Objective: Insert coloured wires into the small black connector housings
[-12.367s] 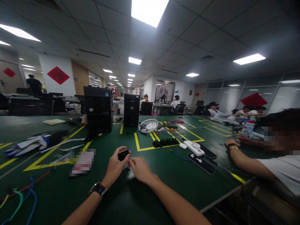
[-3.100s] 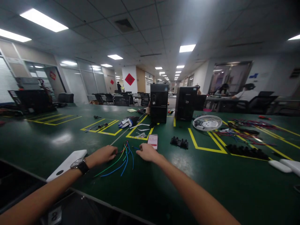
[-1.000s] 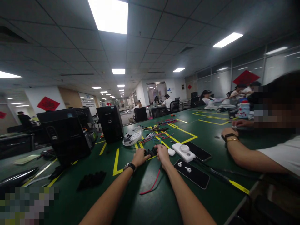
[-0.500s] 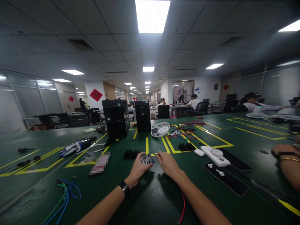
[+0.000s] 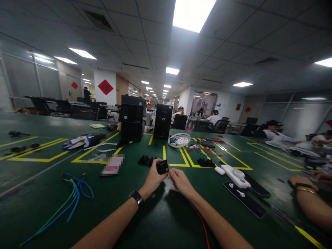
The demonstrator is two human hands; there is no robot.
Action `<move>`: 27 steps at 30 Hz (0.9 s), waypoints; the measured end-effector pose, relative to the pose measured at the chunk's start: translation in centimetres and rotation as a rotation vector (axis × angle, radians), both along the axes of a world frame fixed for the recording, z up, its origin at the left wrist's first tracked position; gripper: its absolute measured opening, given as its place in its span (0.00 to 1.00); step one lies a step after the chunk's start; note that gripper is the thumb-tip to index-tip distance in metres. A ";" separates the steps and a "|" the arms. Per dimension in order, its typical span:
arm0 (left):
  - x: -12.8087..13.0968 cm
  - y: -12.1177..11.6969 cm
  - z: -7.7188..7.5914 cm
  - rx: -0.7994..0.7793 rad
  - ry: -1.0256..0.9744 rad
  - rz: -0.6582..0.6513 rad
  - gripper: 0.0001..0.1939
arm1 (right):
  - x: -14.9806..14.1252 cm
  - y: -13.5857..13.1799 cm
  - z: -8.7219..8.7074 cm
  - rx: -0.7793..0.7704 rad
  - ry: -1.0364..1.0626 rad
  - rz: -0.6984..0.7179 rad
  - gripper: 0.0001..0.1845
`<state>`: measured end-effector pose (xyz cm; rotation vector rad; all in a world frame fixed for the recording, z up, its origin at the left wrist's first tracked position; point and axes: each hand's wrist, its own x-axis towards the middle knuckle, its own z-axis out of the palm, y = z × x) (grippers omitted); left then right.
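My left hand [image 5: 152,181], with a watch [image 5: 136,197] on its wrist, grips a small black block [image 5: 162,167] between thumb and fingers. Pinched fingers of my right hand [image 5: 182,182] meet the block's right side, at a tiny brass-coloured tip. A red wire [image 5: 201,218] comes out from under my right forearm and trails toward the near edge of the view. It appears to run up into the right hand, though the fingers cover its end. Just behind the left hand lie black spiky pieces [image 5: 147,160].
Blue and green wires [image 5: 75,193] lie at left. Two black computer towers [image 5: 132,119] stand behind, beside a white basket-like part [image 5: 179,140] and tangled coloured wires [image 5: 204,147]. White earbuds on a phone [image 5: 245,199] lie at right, near another person's arm [image 5: 310,200].
My head view has tilted and shifted. The block has turned from its grey, holed face to a black side. My right hand has moved in against the block, closing the gap.
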<state>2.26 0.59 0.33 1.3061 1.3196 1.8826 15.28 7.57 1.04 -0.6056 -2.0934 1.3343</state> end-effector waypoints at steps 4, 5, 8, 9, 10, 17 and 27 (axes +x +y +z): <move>0.2 -0.1 0.2 -0.027 -0.023 0.007 0.28 | 0.8 -0.2 0.8 0.496 -0.065 -0.172 0.16; 0.3 -0.1 0.2 -0.039 -0.027 0.017 0.29 | 1.0 -0.2 1.1 0.562 -0.084 -0.196 0.14; 0.6 -0.2 0.3 -0.063 -0.051 0.026 0.32 | 1.5 -0.3 1.7 0.625 -0.073 -0.209 0.14; 0.7 -0.3 0.3 -0.067 -0.064 0.019 0.33 | 1.5 -0.4 1.8 0.581 -0.047 -0.195 0.15; 0.8 -0.3 0.3 -0.069 -0.082 0.011 0.33 | 1.5 -0.4 1.8 0.495 -0.016 -0.167 0.17; 0.9 -0.2 0.6 0.007 -0.299 -0.194 0.29 | 0.3 -0.4 0.5 -0.249 0.038 0.181 0.23; 0.1 -0.2 0.6 -0.026 -0.492 -0.191 0.20 | 2.2 0.3 2.9 0.668 -0.074 -0.275 0.15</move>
